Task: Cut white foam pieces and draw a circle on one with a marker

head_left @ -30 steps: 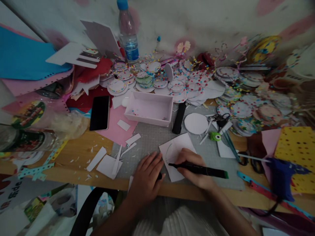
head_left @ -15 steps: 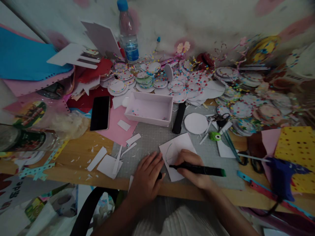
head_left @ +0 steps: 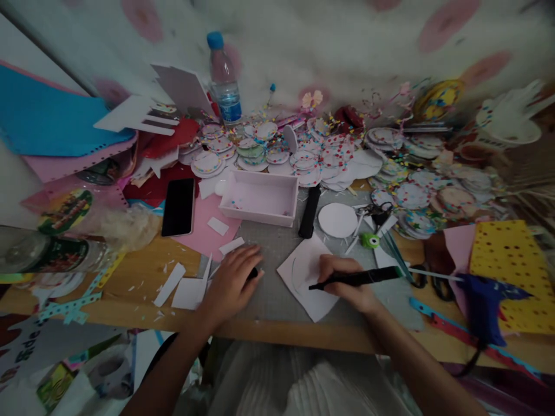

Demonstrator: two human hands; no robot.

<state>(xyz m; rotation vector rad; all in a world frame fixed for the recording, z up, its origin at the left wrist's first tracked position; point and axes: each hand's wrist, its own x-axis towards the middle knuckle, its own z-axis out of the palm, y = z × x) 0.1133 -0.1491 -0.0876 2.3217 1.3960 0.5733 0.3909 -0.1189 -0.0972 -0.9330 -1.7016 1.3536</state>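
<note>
My right hand (head_left: 347, 283) grips a black marker (head_left: 377, 276) with a green end, its tip at the white paper square (head_left: 307, 271). A thin curved line shows on that paper, which lies turned with a corner toward me. To the left and apart from the paper, my left hand (head_left: 232, 283) rests low over the cutting mat, fingers bent. A small black cap (head_left: 252, 273) is held between its thumb and forefinger. Just left of that hand lie a white paper piece (head_left: 185, 293) and narrow paper strips (head_left: 170, 284).
A shallow pale box (head_left: 260, 215), a black bar-shaped object (head_left: 309, 214) and a white paper disc (head_left: 338, 220) lie beyond the paper. A phone (head_left: 178, 207) is at left, a blue glue gun (head_left: 481, 300) at right. Decorated discs (head_left: 307, 162) and a water bottle (head_left: 226, 86) stand behind.
My left hand has come off the paper and moved left with the cap. The paper has turned, and the drawn curve is longer. The camera view has shifted slightly.
</note>
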